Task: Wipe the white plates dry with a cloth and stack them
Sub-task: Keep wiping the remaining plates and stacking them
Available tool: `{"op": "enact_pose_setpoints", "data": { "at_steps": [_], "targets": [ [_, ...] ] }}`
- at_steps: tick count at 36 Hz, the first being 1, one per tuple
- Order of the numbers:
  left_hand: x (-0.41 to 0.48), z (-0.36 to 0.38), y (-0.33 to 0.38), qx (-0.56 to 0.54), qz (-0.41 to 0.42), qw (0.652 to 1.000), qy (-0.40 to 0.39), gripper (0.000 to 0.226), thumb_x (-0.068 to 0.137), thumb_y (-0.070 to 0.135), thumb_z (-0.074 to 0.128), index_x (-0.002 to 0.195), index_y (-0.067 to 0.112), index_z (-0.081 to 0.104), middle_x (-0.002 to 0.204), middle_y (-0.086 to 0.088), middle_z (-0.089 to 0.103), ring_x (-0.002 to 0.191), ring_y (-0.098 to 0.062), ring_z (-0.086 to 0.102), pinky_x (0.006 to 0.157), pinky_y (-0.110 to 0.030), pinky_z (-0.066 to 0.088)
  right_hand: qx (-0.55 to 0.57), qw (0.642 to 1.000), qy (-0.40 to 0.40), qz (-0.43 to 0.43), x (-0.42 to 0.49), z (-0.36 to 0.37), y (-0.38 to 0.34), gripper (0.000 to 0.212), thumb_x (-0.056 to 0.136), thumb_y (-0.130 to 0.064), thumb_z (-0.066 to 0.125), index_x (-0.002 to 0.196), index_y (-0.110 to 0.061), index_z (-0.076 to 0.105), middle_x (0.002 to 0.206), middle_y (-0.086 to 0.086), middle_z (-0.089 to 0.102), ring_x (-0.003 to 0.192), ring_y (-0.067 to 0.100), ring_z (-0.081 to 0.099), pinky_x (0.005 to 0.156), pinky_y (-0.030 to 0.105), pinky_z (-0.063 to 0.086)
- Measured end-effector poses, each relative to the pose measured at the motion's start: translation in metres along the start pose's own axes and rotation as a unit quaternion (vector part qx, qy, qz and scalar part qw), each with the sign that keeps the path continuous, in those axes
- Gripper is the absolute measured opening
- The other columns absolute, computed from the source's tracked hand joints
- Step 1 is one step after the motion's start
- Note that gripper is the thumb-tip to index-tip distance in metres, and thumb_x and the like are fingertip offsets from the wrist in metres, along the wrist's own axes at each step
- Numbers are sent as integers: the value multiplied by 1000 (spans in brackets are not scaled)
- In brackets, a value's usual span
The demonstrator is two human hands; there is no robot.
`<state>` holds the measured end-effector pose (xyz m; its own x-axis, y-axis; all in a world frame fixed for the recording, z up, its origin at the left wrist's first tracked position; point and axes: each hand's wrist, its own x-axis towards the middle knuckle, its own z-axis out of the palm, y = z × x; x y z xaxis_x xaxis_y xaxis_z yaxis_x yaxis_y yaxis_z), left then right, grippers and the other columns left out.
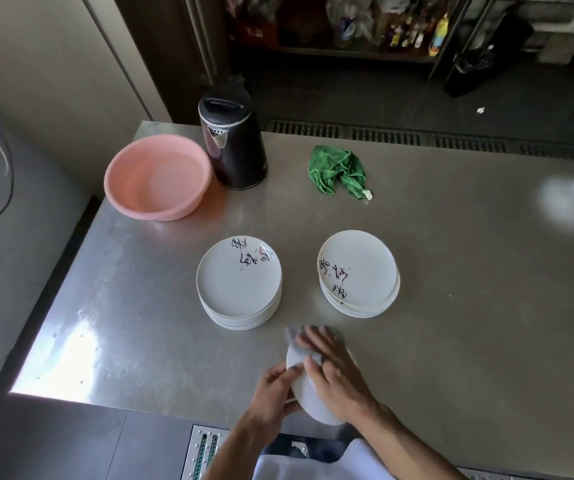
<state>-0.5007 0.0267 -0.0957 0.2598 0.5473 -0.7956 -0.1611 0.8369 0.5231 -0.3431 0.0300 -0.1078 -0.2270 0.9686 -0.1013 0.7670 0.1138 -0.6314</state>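
Left hand (pixel 275 393) gripping plate (pixel 313 407) rim, right hand (pixel 334 372) flat on blurred cloth (pixel 293 336), plate half-hidden

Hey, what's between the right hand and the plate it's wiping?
A grey cloth: the head view shows the right hand pressing it onto the white plate that the left hand grips.

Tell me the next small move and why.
Probably sweep the cloth down toward the near rim of the plate. The left hand grips the plate's edge and the right hand presses the cloth on its far part, leaving the near part uncovered. Stacking can wait.
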Motion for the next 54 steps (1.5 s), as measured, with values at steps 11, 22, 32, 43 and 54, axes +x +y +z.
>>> {"op": "enact_pose_setpoints", "data": {
  "at_steps": [11,22,32,43,54],
  "targets": [
    [1,2,2,16,42,999,3,26,90,29,72,103,7,75,95,-14,74,83,-23,68,71,-38,57,-6,998,-8,58,3,2,16,48,107,-34,29,152,-22,39,160,-8,31,149,11,25,123,35,15],
    [11,-5,10,0,35,999,30,13,96,30,63,103,27,74,98,-5,76,85,-19,73,67,-35,58,190,962,29,192,-1,-4,2,47,109,-28,24,156,-31,24,165,-11,17,150,-3,3,125,30,2],
    [14,-6,-3,21,7,999,-27,41,81,33,74,116,12,74,114,-20,74,98,-31,73,80,-46,60,13,999,-19,40,4,-2,16,46,108,-24,33,154,-24,34,161,-7,29,152,11,17,124,38,11],
    [12,-1,-7,-6,5,1000,5,36,81,29,73,111,9,76,106,-19,76,89,-27,73,72,-39,59,-31,993,7,114,8,6,15,50,108,-31,25,157,-23,28,163,-3,27,150,16,23,124,39,8],
    [8,-1,-1,-24,29,998,-42,39,91,16,67,127,3,64,120,-26,70,106,-33,68,94,-50,52,116,993,-8,-30,1,6,-15,45,108,-30,35,152,-35,30,161,-16,24,153,7,9,124,28,0]
  ]
}}
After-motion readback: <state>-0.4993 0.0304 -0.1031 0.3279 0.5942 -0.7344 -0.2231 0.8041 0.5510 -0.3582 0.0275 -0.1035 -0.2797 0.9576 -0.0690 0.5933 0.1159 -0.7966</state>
